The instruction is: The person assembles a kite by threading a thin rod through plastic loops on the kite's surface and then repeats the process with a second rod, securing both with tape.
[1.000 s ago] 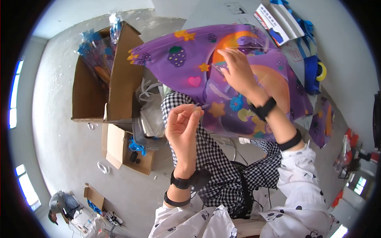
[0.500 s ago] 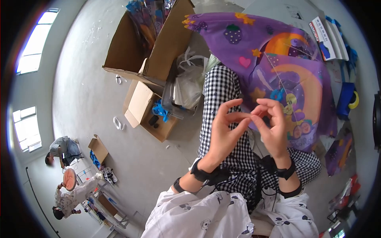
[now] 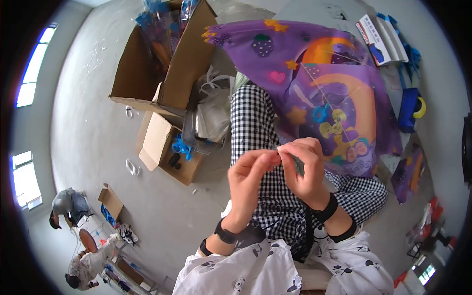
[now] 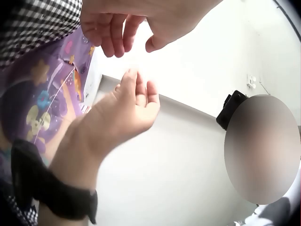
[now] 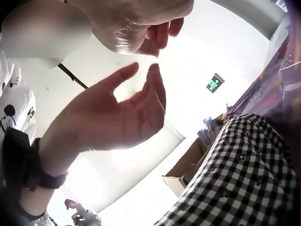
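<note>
Both hands meet over the lap in the head view, fingertips close together. The left hand (image 3: 247,182) has bent fingers; the wrist views show its thumb apart from its fingertips, with nothing visible between. The right hand (image 3: 307,173) has curled fingers, its thumb and a fingertip close together; in the left wrist view the tips of the right hand (image 4: 115,115) look pressed together. Anything thin or tiny there is too small to tell. Beyond the hands lies a purple printed sheet (image 3: 290,115), with a thin pale line (image 3: 322,90) across it.
A large carton (image 3: 184,61) with bagged items stands left of the checked knee. Beside it are clear bags (image 3: 214,118) and a small carton (image 3: 152,142) with blue pieces. A white box (image 3: 371,39) and yellow tape (image 3: 419,107) lie right. Two people are at lower left.
The right hand has come down from the purple sheet to the left hand. Since half a second ago, the right hand's fingers have curled more, and the head view has shifted slightly.
</note>
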A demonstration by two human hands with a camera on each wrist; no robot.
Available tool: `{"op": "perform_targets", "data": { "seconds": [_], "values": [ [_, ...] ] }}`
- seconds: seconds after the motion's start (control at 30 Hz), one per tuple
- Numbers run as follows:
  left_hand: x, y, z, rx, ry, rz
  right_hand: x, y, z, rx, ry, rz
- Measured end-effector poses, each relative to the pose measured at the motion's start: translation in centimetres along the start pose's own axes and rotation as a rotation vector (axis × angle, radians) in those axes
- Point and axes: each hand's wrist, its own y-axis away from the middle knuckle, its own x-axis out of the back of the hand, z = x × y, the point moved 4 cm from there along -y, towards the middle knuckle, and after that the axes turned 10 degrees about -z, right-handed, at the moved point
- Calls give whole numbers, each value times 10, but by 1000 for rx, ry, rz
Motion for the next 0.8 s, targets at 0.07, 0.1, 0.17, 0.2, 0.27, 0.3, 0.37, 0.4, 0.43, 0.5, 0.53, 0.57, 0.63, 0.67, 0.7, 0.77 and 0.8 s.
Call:
{"op": "perform_targets", "data": {
  "seconds": [0.07, 0.1, 0.17, 0.2, 0.27, 0.3, 0.37, 0.4, 0.43, 0.5, 0.53, 0.57, 0.63, 0.67, 0.7, 0.77, 0.8],
  "values": [
    [-6, 1, 1, -26, 36, 8, -2, 1, -3, 83, 68, -55],
    [-5, 1, 5, -34, -37, 49, -2, 1, -6, 108, 106, -69],
    [2, 1, 5, -19, -140, 57, -4, 1, -11, 100, 155, -134],
    [3, 2, 7, -34, -203, 56, -5, -1, -15, 100, 187, -149],
    [9, 3, -2, -90, -244, 72, -9, -1, -17, 88, 208, -201],
    [10, 4, 3, -94, -266, 72, -10, -3, -18, 81, 196, -236],
    [14, 7, 9, -120, -347, 50, -15, -4, -22, 41, 112, -293],
    [28, 13, 12, -131, -340, 119, -28, -11, -30, 77, 54, -316],
    [18, 11, 13, -149, -450, 74, -19, 3, -18, -51, 72, -306],
    [20, 16, 18, -189, -517, 101, -24, 4, -19, -135, -63, -332],
    [23, 18, 20, -149, -515, 111, -25, 1, -23, -108, -25, -350],
    [24, 19, 22, -109, -508, 113, -26, -2, -28, -63, 29, -361],
    [26, 21, 22, -88, -471, 131, -28, -6, -37, 18, 147, -377],
    [27, 21, 18, -107, -443, 149, -29, -5, -36, 15, 129, -355],
    [27, 21, 14, -124, -413, 166, -31, -3, -34, 9, 112, -334],
    [27, 23, 12, -210, -380, 129, -32, -2, -31, -69, 37, -312],
    [26, 24, 11, -251, -361, 110, -32, -2, -28, -143, -21, -314]
  ]
}}
